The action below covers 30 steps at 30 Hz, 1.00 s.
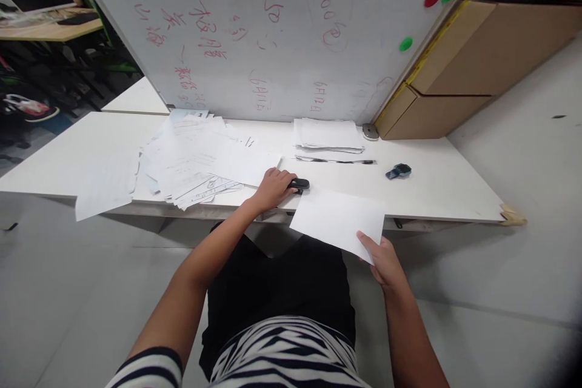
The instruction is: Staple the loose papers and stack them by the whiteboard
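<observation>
My left hand (273, 188) is wrapped round a black stapler (300, 183) near the table's front edge. A white sheet of paper (341, 221), or a thin set of them, is pinched at its near right corner by my right hand (382, 257). The paper's far left corner lies by the stapler's nose; I cannot tell whether it is between the jaws. Part of the paper hangs over the table edge. Just left of my left hand spreads a loose heap of papers (191, 151).
On the white table (436, 194) lie a neat paper stack (327, 133), a pen (336, 160) and a dark wristwatch (399, 171). A whiteboard (282, 60) with red writing stands behind. Cardboard boxes (445, 54) rise at the right. One sheet (107, 191) overhangs the front edge at the left.
</observation>
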Available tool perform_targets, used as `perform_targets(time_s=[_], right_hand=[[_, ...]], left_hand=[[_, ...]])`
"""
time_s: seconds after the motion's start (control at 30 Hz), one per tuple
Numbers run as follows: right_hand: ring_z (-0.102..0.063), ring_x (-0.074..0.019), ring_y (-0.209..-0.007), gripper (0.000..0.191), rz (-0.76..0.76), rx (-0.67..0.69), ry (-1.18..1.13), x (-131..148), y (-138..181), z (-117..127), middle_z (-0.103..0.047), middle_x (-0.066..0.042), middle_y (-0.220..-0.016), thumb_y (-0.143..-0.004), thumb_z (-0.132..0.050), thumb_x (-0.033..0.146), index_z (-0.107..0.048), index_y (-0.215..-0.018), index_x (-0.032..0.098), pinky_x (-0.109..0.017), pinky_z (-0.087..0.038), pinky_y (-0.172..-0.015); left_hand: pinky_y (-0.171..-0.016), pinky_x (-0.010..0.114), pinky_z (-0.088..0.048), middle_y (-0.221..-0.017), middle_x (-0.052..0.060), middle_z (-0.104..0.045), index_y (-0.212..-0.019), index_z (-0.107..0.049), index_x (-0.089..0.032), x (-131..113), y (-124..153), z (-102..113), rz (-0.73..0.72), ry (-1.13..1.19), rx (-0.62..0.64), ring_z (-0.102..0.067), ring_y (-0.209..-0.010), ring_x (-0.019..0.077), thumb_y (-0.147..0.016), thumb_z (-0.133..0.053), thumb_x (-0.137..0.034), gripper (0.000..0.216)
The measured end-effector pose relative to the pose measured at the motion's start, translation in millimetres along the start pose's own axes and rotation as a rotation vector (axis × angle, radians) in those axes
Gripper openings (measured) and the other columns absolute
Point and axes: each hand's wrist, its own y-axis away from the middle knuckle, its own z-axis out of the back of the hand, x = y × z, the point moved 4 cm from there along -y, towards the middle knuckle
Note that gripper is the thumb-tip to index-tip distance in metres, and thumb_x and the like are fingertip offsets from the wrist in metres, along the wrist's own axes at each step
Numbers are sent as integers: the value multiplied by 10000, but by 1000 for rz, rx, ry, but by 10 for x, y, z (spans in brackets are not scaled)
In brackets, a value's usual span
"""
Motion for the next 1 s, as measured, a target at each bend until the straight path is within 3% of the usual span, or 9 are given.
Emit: perform_targets(time_s=[0.2, 0.4, 0.5, 0.63, 0.83, 1.0], right_hand=[[-525, -120, -475, 279, 31, 27, 31, 99, -50, -66, -646, -12, -632, -675, -776, 353, -650, -809, 143, -220, -418, -370], [-543, -120, -516, 262, 30, 53, 27, 150, -157, -99, -668, -26, -698, -674, -774, 303, -655, -843, 142, -209, -422, -377], [-534, -114, -509, 258, 29, 69, 34, 152, -172, -104, -660, -21, -679, -665, -783, 301, -654, -820, 141, -202, -412, -368], [-545, -117, -509, 276, 38, 80, 32, 138, -158, -120, -669, -27, -684, -659, -781, 316, -659, -827, 134, -204, -423, -373], [-631, -177, -584, 298, 12, 72, 83, 128, -186, -101, -710, -57, -728, -647, -779, 332, -667, -849, 144, -241, -479, -429], [-687, -204, -706, 295, 7, 28, 61, 85, -206, -78, -740, -64, -824, -656, -783, 328, -686, -871, 150, -257, -555, -584]], left_hand=[[-1035, 432, -284, -1082, 67, -616, -1175, -537, -203, -22, -1, 20, -6, 13, 25, -531, -981, 229, -936, -433, -409, 331], [-1118, 553, -129, -1080, 46, -628, -1160, -564, -243, -60, -27, 146, 66, 147, 139, -547, -1035, 233, -916, -390, -530, 415], [-1110, 627, -34, -1077, 34, -638, -1050, -622, -254, -91, -152, 234, 114, 200, 201, -544, -1072, 237, -938, -282, -561, 471], [-1116, 642, 13, -1151, 43, -626, -1055, -630, -252, -156, -484, 277, 131, 156, 107, -500, -1169, 248, -961, -211, -527, 509], [-1090, 684, 108, -1427, 140, -440, -1174, -602, -186, -252, -860, -62, 190, -19, 78, -174, -1426, 350, -924, -276, -582, 571], [-1117, 618, 175, -1436, 125, -438, -1148, -626, -179, -339, -912, -257, 62, -109, 53, -128, -1448, 323, -908, -331, -560, 538]])
